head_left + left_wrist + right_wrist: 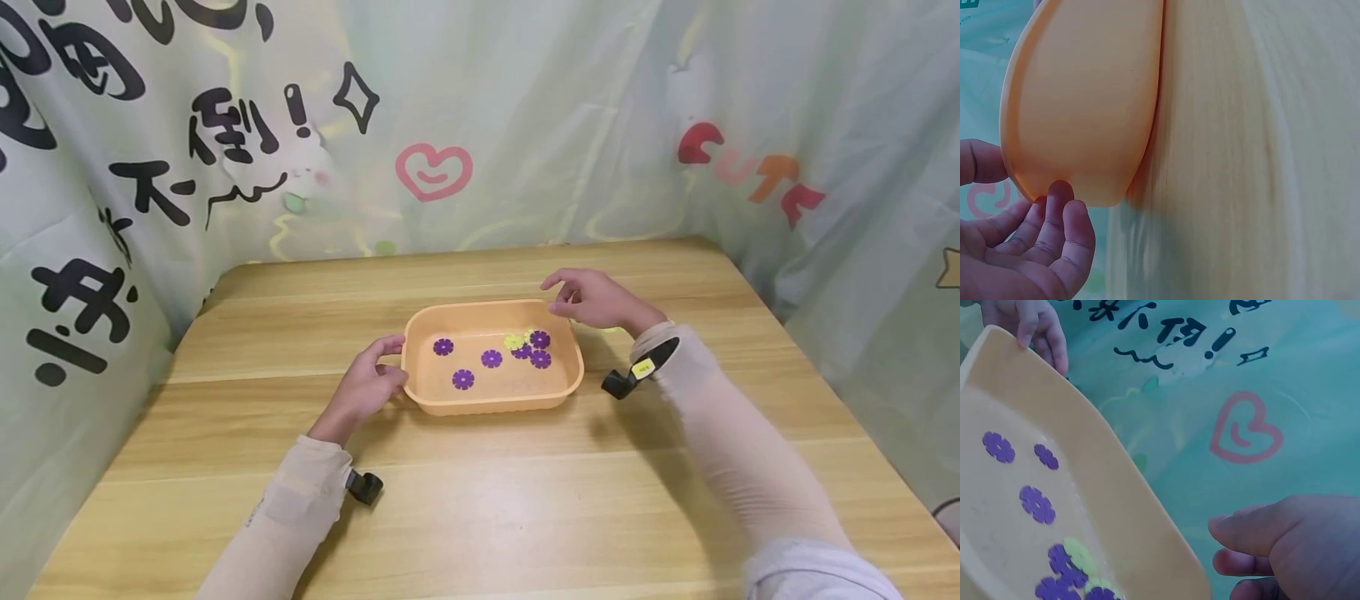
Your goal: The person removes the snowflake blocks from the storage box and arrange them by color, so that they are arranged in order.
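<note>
An orange plastic basin (495, 406) stands on the table and tilts in the left wrist view because of the camera's angle. Inside lie several purple flower-shaped discs (491, 358) and a few yellow-green ones (514, 342), some overlapping toward the right end. My left hand (369, 382) holds the basin's left end, with fingertips on the outer wall (1079, 156) and a digit at the rim. Over by the back right corner hovers my right hand (596, 298), its fingers loosely bent. Nothing shows in its grasp; in the right wrist view the right thumb (1241, 532) is apart from the rim.
The wooden table (480, 500) extends around the basin on all sides. Behind it and along both sides hangs a pale printed curtain (525, 125) with dark lettering and a pink heart (433, 172). Each wrist wears a small black camera (365, 487).
</note>
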A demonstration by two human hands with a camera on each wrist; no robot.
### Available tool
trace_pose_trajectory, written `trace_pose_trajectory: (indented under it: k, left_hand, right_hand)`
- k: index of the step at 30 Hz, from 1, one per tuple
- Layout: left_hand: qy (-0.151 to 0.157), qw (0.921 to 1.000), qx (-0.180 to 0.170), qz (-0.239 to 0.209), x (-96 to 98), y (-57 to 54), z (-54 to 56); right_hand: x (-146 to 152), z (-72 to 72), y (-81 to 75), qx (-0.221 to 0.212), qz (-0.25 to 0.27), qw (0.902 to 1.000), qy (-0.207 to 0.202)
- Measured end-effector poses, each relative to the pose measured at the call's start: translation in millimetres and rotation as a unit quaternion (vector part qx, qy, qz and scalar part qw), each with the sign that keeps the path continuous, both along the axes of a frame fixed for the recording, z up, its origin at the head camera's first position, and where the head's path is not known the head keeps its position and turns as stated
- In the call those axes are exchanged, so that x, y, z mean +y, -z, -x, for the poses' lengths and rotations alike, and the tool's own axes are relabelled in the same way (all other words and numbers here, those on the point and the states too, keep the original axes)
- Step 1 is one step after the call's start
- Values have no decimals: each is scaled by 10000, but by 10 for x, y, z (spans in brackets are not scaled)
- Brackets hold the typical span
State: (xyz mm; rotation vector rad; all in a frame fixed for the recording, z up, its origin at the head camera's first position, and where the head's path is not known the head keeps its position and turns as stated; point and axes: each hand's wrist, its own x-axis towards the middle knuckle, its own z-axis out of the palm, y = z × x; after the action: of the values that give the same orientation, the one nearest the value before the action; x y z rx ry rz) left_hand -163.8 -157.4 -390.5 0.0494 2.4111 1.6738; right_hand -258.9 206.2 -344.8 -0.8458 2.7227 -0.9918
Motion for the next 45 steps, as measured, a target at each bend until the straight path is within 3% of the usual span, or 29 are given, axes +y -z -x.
trace_pose_trajectory:
  k: [22,31,39,45]
  left_hand:
    - [-14,10000,42,-39,-4,12,12]
    - [-22,10000,48,-39,-5,5,1]
    - [-9,10000,46,-4,-3,2,-9]
    - [2,10000,73,-22,-2,7,-3]
  right_hand:
    - [-428,-22,-15,-129,-250,9979,-587]
    - [-556,29,63,-236,-952,9916,-842]
    - [-665,47,91,-806,-1931,9741,-853]
    - [-743,74,90,-870,-2377,9642,-786]
